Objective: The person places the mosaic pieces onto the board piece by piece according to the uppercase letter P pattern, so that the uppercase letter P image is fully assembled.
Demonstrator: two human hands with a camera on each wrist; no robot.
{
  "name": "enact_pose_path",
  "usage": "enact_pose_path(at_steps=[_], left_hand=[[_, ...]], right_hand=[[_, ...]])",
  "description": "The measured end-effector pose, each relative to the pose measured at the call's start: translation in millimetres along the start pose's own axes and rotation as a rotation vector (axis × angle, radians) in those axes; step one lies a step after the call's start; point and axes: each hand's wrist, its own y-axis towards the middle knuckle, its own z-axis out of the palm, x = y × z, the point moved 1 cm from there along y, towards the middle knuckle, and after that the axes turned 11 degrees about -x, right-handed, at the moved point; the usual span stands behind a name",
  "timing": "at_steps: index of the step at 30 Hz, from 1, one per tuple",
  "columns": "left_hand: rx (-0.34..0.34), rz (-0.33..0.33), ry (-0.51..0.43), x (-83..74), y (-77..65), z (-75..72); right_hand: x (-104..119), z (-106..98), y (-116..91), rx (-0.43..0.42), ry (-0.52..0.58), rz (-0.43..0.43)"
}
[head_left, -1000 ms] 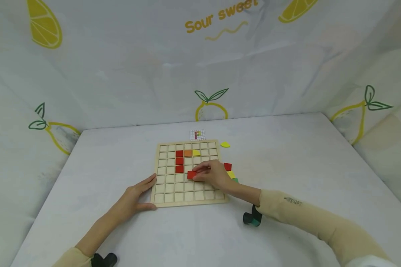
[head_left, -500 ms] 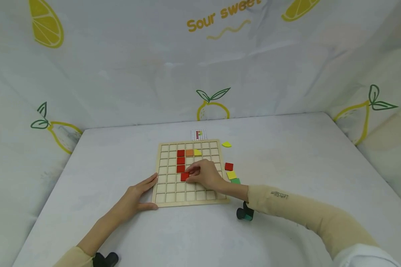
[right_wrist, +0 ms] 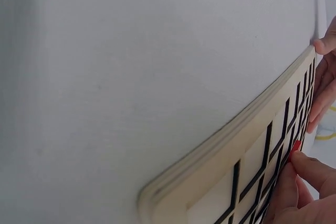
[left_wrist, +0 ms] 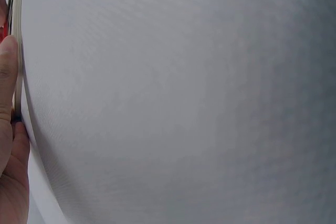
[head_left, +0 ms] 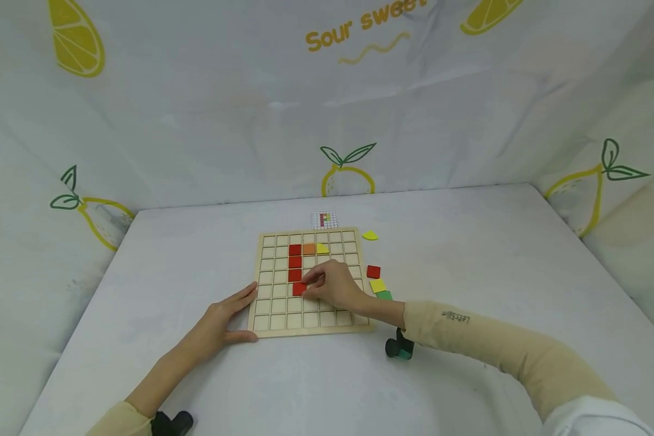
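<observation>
A wooden grid board (head_left: 309, 332) lies on the table. My right hand (head_left: 335, 284) pinches a red square tile (head_left: 298, 289) over the grid, just below a column of red tiles (head_left: 295, 262). In the right wrist view, thumb and fingertips grip that red tile (right_wrist: 295, 149) by its edge, tilted close over the board. An orange tile (head_left: 309, 249) and a yellow quarter-round tile (head_left: 322, 248) sit in the row's top cells. My left hand (head_left: 218, 324) rests against the board's left edge, fingers and thumb spread straight. In the left wrist view only part of this hand (left_wrist: 11, 145) shows.
Right of the board lie a yellow rounded tile (head_left: 370, 235), a red tile (head_left: 373, 272), a yellow tile (head_left: 378, 285) and a green tile (head_left: 384, 295). A small pattern card (head_left: 324, 219) lies behind the board. A lemon-print cloth (head_left: 223, 121) hangs behind the table.
My right hand has carried the red tile leftward, to just below the red column, with a slight last shift left. The left hand stays at the board's edge.
</observation>
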Motion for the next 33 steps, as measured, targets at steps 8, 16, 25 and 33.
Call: enact_pose_path(at_steps=[8, 16, 25, 33], left_hand=[[0.006, -0.011, -0.008, -1.0, -0.3, -0.2], [0.002, -0.012, -0.013, -1.2, -0.4, -0.3], [0.004, -0.014, -0.002, -1.0, -0.9, 0.5], [-0.001, -0.005, 0.006, -1.5, -1.4, -0.3]], right_hand=[[0.3, 5.4, 2.1, -0.024, -0.008, -0.051], [1.6, 8.8, 2.3, -0.037, 0.016, -0.048], [-0.9, -5.6, -1.8, -0.041, 0.053, 0.015], [-22.4, -63.1, -15.3, -0.085, 0.114, 0.071]])
